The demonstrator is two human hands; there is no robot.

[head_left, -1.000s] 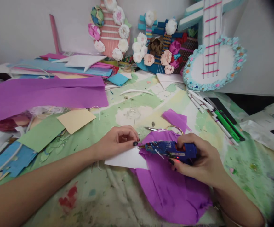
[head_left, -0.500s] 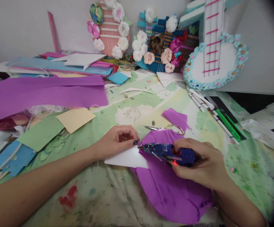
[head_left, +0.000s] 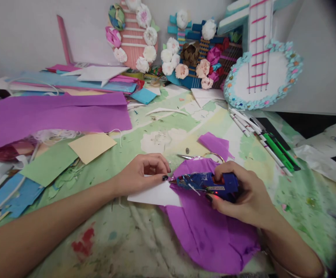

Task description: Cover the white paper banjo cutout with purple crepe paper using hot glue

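Observation:
My right hand (head_left: pixel 243 197) is closed around a blue glue gun (head_left: pixel 207 183) that lies sideways, nozzle pointing left, a red light glowing on its body. Its tip meets the edge where a white paper piece (head_left: pixel 156 194) joins a large purple crepe paper sheet (head_left: pixel 211 227). My left hand (head_left: pixel 143 173) is curled, thumb and fingers pinched down on the white paper right beside the nozzle. Scissors (head_left: pixel 201 156) lie just behind the purple sheet, with a small purple scrap (head_left: pixel 216 144) past them.
A long purple crepe strip (head_left: pixel 52 116) crosses the left side. Cream (head_left: pixel 92 146) and green (head_left: pixel 50 163) paper pieces lie near it. Pens and white sticks (head_left: pixel 268 144) rest at the right. Paper guitars with flowers (head_left: pixel 191 58) and a white-and-teal one (head_left: pixel 262 77) stand at the back.
My right hand has tilted the glue gun slightly and shifted its grip, the forefinger now on top. My left hand stays pinched on the white paper.

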